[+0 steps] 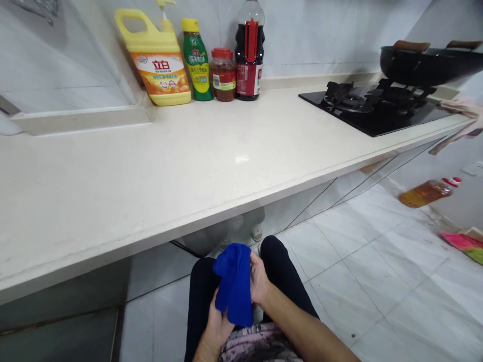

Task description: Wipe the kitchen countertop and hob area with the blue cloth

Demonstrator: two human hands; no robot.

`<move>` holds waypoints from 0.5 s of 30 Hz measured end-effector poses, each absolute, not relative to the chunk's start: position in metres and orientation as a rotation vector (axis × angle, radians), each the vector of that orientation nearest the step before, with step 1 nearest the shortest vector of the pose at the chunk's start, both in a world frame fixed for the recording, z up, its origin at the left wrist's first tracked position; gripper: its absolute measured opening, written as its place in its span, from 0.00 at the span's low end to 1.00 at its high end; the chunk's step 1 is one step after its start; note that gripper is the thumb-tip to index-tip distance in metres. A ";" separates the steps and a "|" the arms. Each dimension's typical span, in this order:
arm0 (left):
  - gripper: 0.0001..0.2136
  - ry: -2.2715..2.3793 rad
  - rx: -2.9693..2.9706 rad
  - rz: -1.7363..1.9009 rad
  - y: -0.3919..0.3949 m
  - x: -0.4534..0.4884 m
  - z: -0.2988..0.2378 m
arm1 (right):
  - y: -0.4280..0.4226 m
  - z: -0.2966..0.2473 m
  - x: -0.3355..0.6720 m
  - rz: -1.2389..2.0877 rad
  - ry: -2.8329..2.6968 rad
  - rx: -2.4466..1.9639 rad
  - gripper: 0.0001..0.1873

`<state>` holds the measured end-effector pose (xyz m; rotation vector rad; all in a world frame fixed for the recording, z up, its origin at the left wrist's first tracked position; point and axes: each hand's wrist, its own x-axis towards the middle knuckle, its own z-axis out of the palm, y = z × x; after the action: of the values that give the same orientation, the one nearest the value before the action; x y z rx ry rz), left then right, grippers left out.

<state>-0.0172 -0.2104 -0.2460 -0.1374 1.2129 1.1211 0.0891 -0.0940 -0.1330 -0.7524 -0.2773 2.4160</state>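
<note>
A blue cloth (236, 286), partly folded and hanging down, is held between my two hands over my lap. My left hand (219, 319) grips its lower left side from below, the fingers mostly hidden behind the fabric. My right hand (258, 279) is closed on the cloth's right edge, with its fingertips behind it. Both hands are below the front edge of the pale countertop (188, 166) and apart from it.
Along the wall stand a yellow detergent jug (160, 65), a green squeeze bottle (198, 65), a red-lidded jar (224, 75) and a dark sauce bottle (249, 60). A black wok (430, 65) sits on the gas hob (362, 110). An oil bottle (426, 193) stands on the tiled floor.
</note>
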 end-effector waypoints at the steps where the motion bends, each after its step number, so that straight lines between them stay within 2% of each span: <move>1: 0.21 1.174 -0.143 1.107 -0.213 -0.017 -0.240 | -0.092 -0.135 0.092 2.416 -0.269 -0.763 0.18; 6: 0.26 0.964 -0.064 1.130 -0.225 -0.019 -0.208 | -0.081 -0.133 0.111 2.283 -0.276 -0.776 0.15; 8: 0.27 1.061 -0.010 1.214 -0.229 -0.019 -0.205 | -0.080 -0.130 0.116 2.268 -0.313 -0.753 0.15; 13: 0.27 1.486 0.177 1.278 -0.235 -0.030 -0.208 | -0.090 -0.131 0.117 2.335 -0.401 -0.705 0.26; 15: 0.26 1.576 0.284 1.270 -0.235 -0.036 -0.200 | -0.096 -0.135 0.115 2.387 -0.420 -0.739 0.26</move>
<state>-0.0359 -0.2346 -0.2005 0.2837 1.5760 1.2697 0.1148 -0.0958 -0.1355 -0.7390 -0.4199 2.3867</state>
